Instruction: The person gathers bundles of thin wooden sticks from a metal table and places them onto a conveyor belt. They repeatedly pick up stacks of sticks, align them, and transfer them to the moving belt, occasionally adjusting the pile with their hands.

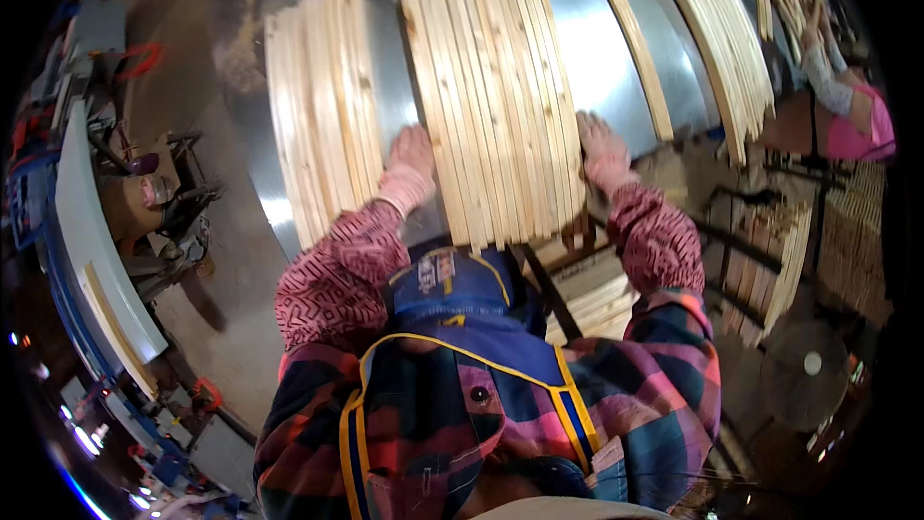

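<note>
Pressing in from both sides, the two hands clamp a batch of thin wooden slats (pixel 496 106) that lies flat on a metal table (pixel 602 58) in the upper middle of the frame. The left hand (pixel 412 156), in a pink glove, sits flat against the batch's left edge near its lower end, fingers pointing up the frame; the right hand (pixel 601 146), gloved the same, sits against the right edge at about the same height. Neither hand curls around the wood: both are open-palmed and squeeze the batch between them. The slats run side by side, long way up the frame, and their near ends overhang the table edge just above the person's blue apron bib (pixel 460 284). Left of the held batch, apart from it by a strip of bare metal, lies a second batch of slats (pixel 322 106), untouched. To the right, a single long strip (pixel 630 39) lies slanting on the table, and farther right another stack (pixel 722 39) fans along the table's edge. At the far right edge of the frame a co-worker's arm (pixel 828 77), in a pale sleeve, reaches towards more wood in the upper right corner. Below the table on the right, stacked wood (pixel 597 299) sits low. A blue and white machine (pixel 91 231) fills the left edge.
</note>
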Motion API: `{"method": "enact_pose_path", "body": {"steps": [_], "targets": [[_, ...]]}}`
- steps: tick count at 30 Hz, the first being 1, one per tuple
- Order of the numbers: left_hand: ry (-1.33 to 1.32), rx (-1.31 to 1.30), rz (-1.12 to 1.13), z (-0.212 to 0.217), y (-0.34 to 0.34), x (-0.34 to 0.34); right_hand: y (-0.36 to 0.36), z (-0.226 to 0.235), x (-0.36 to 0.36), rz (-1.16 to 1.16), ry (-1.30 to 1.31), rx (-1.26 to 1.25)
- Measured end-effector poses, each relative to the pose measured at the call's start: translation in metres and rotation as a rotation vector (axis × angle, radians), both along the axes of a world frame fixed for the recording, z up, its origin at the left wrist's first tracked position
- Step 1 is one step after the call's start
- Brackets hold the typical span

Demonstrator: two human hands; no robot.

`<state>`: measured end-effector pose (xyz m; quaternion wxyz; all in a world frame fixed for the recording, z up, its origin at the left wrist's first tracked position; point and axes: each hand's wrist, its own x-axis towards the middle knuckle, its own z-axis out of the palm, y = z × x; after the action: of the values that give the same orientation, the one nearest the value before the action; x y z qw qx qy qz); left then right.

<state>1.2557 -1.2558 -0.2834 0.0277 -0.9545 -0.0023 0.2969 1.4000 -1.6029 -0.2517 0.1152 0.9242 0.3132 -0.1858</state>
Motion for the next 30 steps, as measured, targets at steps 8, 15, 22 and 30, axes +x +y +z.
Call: {"method": "enact_pose_path", "body": {"steps": [8,15,22,30], "targets": [[-0.836,-0.981,0.958,-0.041,0.001,0.006,-0.023,-0.057,0.045,-0.801,0.016,1.018],[-0.892,-1.230,1.167,-0.039,-0.045,0.018,0.004,-0.057,0.011,-0.775,0.038,1.064],[-0.311,-1.566,1.361,-0.003,-0.033,0.031,0.045,-0.006,0.002,-0.944,0.578,1.223],[-0.280,-1.393,1.275,0.037,-0.004,0.010,0.062,0.036,-0.041,-0.997,0.671,1.098]]}}
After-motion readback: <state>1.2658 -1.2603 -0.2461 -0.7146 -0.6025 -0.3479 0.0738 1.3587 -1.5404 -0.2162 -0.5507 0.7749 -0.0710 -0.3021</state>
